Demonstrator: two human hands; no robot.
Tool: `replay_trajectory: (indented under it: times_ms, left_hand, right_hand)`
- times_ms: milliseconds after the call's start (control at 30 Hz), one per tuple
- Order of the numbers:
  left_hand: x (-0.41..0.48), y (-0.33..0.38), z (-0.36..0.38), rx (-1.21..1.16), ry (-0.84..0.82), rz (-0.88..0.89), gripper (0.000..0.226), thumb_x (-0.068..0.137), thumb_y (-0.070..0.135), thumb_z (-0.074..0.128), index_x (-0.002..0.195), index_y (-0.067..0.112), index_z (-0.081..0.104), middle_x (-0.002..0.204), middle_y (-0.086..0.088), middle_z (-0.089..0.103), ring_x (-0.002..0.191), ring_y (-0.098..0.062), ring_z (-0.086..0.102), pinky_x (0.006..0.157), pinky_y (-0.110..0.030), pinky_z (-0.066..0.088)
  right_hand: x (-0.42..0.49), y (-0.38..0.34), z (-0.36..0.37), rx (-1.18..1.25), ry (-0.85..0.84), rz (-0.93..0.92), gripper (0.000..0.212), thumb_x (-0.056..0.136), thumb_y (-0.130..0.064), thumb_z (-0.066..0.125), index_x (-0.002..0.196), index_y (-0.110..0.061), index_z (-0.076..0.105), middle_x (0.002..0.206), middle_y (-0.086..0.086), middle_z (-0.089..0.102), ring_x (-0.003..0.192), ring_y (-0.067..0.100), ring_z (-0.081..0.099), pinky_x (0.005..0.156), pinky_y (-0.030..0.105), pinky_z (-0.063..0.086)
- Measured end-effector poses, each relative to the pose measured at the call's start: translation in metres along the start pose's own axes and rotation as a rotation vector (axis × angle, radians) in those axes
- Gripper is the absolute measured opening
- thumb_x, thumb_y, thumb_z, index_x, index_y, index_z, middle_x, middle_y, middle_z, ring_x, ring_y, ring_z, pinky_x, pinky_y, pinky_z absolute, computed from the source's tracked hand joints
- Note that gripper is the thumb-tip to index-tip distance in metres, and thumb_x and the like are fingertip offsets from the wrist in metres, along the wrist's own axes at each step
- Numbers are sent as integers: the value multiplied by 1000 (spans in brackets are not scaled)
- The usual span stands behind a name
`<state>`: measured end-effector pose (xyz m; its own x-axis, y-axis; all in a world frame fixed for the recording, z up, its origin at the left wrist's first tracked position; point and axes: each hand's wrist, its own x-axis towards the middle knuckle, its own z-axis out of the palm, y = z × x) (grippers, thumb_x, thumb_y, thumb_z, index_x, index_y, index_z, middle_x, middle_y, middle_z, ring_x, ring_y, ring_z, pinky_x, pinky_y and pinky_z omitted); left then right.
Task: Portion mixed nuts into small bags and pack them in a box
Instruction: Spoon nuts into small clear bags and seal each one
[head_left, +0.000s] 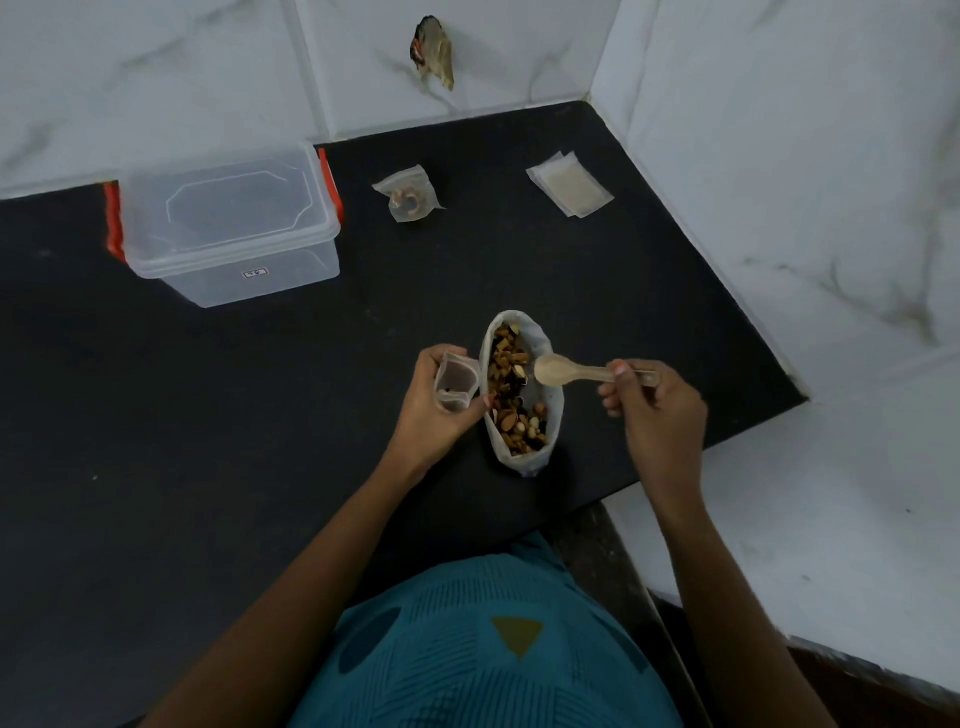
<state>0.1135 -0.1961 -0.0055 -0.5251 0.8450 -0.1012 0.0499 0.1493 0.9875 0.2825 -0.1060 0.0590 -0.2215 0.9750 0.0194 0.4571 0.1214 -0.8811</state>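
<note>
The small bag (457, 382) is thin floppy plastic, basically weightless, held mouth-up just left of the open nut pouch (525, 464). The left hand (441, 410) has its fingers (427, 364) curled round the bag's sides, which I reckon is right: squeeze the edges and the mouth gapes. The right hand (657, 415) pinches the wooden spoon (561, 370) by its handle, bowl over the pouch, looking empty. Nuts roll, so tip slowly.
</note>
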Motion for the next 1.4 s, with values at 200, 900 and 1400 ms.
replay_trajectory:
  times_ms: [200, 900, 1400]
  left_hand:
    - [1, -6, 4, -17, -37, -53, 44, 77, 1, 69, 113, 14, 45, 106, 14, 53, 90, 19, 52, 75, -4, 44]
    - [8, -13, 7, -77, -126, -155, 45, 78, 6, 69, 112, 22, 44, 113, 12, 53, 105, -3, 55, 87, -23, 49]
    - [8, -10, 8, -101, -143, -177, 47, 79, 5, 68, 116, 20, 44, 116, 9, 53, 106, -2, 55, 82, -19, 49]
  right_hand:
    - [0, 21, 29, -105, -62, -36, 14, 91, -5, 50, 98, 1, 62, 88, 15, 63, 70, 6, 55, 65, 5, 42]
    - [3, 26, 43, 53, -24, 104, 15, 93, -10, 49, 91, -7, 63, 71, -5, 60, 60, -5, 56, 61, 8, 45]
    - [10, 32, 33, 525, -4, 612, 18, 92, -11, 52, 78, -6, 61, 69, 5, 59, 61, 9, 55, 57, 14, 49]
